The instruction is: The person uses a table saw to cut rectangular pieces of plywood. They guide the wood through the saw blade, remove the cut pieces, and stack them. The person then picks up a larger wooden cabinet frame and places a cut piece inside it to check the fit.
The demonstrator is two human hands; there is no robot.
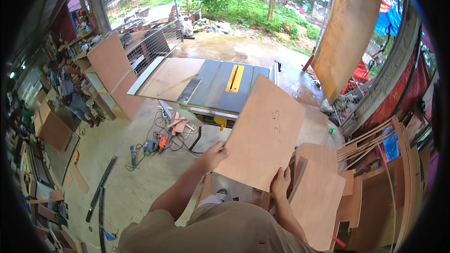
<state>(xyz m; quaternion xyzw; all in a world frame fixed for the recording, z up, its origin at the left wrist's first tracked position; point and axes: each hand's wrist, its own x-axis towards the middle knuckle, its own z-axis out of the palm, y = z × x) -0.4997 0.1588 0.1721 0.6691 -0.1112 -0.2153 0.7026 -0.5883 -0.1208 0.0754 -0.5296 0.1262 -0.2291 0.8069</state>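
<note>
A flat plywood panel [262, 136] with a handwritten mark on its face is held up in front of me, tilted. My left hand [214, 156] grips its left edge, fingers wrapped around it. At the lower right edge my right hand [281, 182] holds the same panel, thumb on the face and the other fingers hidden behind it. Beyond the panel stands a table saw [218, 86] with a grey top and a yellow insert [235, 78]. The panel's upper corner overlaps the saw's right side in view.
Power tools [154, 145] with tangled cords and wood offcuts lie on the floor at left. More plywood sheets [318, 192] lean at right. A tall board [349, 33] stands at the far right. A person [72, 89] is by a wooden cabinet [110, 72].
</note>
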